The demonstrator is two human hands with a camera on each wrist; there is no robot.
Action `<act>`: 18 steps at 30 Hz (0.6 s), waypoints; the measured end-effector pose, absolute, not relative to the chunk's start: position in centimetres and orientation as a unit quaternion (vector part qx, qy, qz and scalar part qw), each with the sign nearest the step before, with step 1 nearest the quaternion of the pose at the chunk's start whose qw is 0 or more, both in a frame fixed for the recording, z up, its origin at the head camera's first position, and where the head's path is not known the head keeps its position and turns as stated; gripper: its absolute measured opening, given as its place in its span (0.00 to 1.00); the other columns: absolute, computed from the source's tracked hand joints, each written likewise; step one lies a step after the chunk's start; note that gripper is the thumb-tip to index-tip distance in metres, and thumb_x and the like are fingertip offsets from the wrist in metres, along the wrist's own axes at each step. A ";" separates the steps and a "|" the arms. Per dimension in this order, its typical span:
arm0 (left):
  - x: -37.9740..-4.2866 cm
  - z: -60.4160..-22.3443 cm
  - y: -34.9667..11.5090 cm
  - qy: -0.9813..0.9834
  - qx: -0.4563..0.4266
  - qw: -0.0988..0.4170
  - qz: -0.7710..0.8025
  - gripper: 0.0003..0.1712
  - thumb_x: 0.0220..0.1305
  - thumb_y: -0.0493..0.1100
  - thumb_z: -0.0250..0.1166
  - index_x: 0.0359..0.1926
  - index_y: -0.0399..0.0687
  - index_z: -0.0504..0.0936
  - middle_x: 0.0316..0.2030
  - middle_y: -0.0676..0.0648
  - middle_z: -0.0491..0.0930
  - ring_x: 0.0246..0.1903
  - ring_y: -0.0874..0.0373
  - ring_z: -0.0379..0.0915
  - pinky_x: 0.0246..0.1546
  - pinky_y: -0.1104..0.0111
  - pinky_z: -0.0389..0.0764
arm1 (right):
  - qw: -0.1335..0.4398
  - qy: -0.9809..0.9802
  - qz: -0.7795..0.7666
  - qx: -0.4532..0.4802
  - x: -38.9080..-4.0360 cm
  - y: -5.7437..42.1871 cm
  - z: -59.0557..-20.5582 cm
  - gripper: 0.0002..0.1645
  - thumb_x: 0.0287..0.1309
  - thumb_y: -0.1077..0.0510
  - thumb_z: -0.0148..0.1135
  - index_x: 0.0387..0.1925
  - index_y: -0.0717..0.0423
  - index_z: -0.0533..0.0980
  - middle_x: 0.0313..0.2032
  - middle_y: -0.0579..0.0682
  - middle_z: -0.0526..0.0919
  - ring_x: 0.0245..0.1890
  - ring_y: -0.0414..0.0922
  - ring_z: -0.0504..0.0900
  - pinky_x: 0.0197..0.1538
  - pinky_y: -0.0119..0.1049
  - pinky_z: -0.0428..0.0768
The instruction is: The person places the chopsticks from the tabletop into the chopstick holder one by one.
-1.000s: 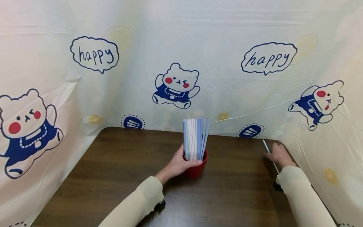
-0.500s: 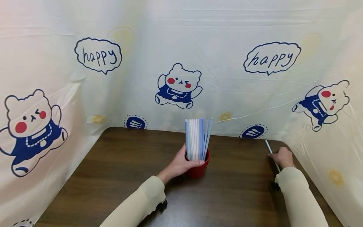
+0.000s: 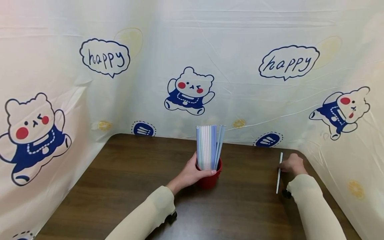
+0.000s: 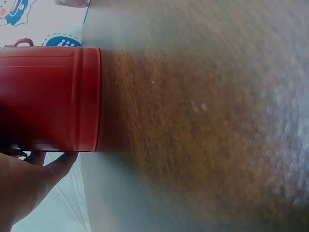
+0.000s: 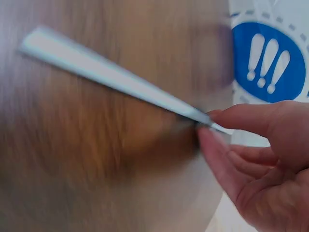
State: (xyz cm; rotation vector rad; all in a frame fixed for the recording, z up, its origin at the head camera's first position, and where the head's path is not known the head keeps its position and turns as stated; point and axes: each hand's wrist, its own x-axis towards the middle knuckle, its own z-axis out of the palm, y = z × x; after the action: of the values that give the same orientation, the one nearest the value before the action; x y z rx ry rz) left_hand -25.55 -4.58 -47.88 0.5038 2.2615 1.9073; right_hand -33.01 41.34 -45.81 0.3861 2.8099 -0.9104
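Note:
A small red bucket (image 3: 208, 182) stands on the wooden table, holding an upright bundle of pale blue, white and greenish straws (image 3: 205, 146). My left hand (image 3: 189, 174) grips the bucket, its thumb lying across the front of the rim. The left wrist view shows the bucket's smooth side (image 4: 46, 96) with fingers bent against it. At the far right of the table, my right hand (image 3: 293, 164) pinches one pale straw (image 3: 278, 184). In the right wrist view, thumb and fingertip meet on this straw (image 5: 116, 79), and most of its length sticks out beyond them over the wood.
Brown wooden tabletop (image 3: 144, 173) runs on both sides of the bucket. A pale curtain (image 3: 234, 50) printed with bears and the word "happy" closes off the back and both sides, hanging right at the table's far edge.
The right hand has shifted slightly left, and the straw in it has swung round, its near end moving left. The left hand has stayed on the bucket; the head view has turned a little.

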 end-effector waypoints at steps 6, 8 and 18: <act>-25.5 -47.7 -4.6 0.749 0.174 0.068 0.636 0.54 0.57 0.53 0.77 0.77 0.70 0.54 0.70 0.56 0.68 0.64 0.53 0.70 0.65 0.46 0.72 | 0.104 0.890 -0.416 0.153 -32.5 39.4 -45.9 0.12 0.52 0.71 0.66 0.34 0.77 0.73 0.22 0.59 0.82 0.21 0.46 0.87 0.31 0.40 0.87; -25.5 -47.7 -4.6 0.749 0.174 0.068 0.636 0.54 0.58 0.53 0.77 0.77 0.69 0.54 0.70 0.55 0.68 0.65 0.53 0.70 0.66 0.45 0.72 | 0.109 0.871 -0.457 0.143 -32.3 38.7 -46.1 0.10 0.54 0.73 0.63 0.35 0.79 0.72 0.23 0.58 0.82 0.21 0.45 0.87 0.33 0.40 0.88; -25.5 -47.7 -4.7 0.749 0.173 0.069 0.635 0.54 0.59 0.52 0.77 0.77 0.69 0.53 0.70 0.54 0.68 0.65 0.52 0.69 0.65 0.44 0.71 | 0.048 0.812 -0.577 0.065 -31.9 34.4 -46.5 0.19 0.65 0.74 0.57 0.53 0.86 0.67 0.30 0.54 0.84 0.28 0.39 0.86 0.38 0.36 0.88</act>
State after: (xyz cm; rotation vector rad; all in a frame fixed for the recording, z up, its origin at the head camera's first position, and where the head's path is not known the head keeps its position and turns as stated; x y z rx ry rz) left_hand -25.46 -4.66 -47.72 0.5212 2.2562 1.9133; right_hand -31.87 34.42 -46.55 0.1980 2.4767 -1.7600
